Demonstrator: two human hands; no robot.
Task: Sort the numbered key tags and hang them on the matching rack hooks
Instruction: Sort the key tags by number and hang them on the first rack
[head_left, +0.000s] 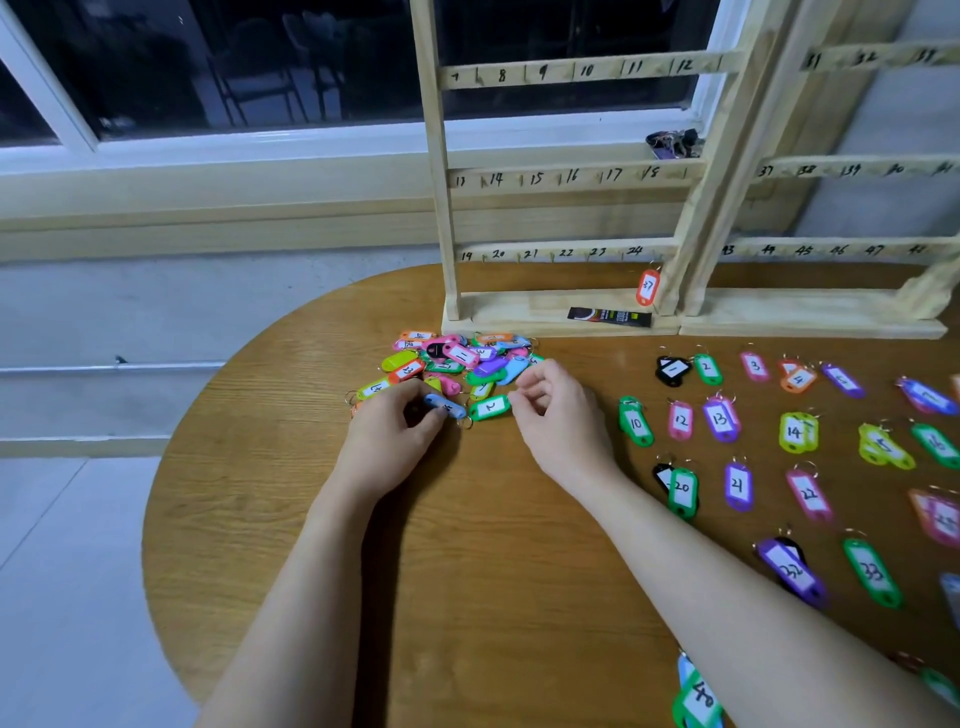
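Item 1, lower centre: your two forearms, reaching up the frame across the wooden table (519, 597).

Item 2, centre: your left hand (387, 434), fingers curled, pinching the near end of a blue tag (445, 406) against the tabletop. Your right hand (558, 415), fingers loosely curled, fingertips touching the right end of a green tag (491, 407); whether it pinches or only touches, you cannot tell.

Item 3, just beyond both hands: the unsorted pile of tags (457, 364), many colours, overlapping, split rings tangled among them. Handling, judged: small moulded plastic, light, stiff, smooth-faced, likely to skate if pushed flat. Take each by its long edges between thumb and forefinger, or by the ring; lift clear before pulling, since rings may snag neighbours.

Item 4, right half of frame: sorted tags laid in rows, apart from one another, among them tag 10 (636, 422), tag 20 (682, 489), tag 33 (872, 571). A green tag 40 (698, 699) lies at the bottom edge.

Item 5, upper centre to upper right: wooden rack (563, 176) standing at the table's far edge, rails numbered by hand, small hooks beneath. One orange tag 37 (648, 287) hangs near the 24 position. A dark sachet (609, 316) lies on the rack base.

Item 6, upper left: window (208, 67), dark outside.
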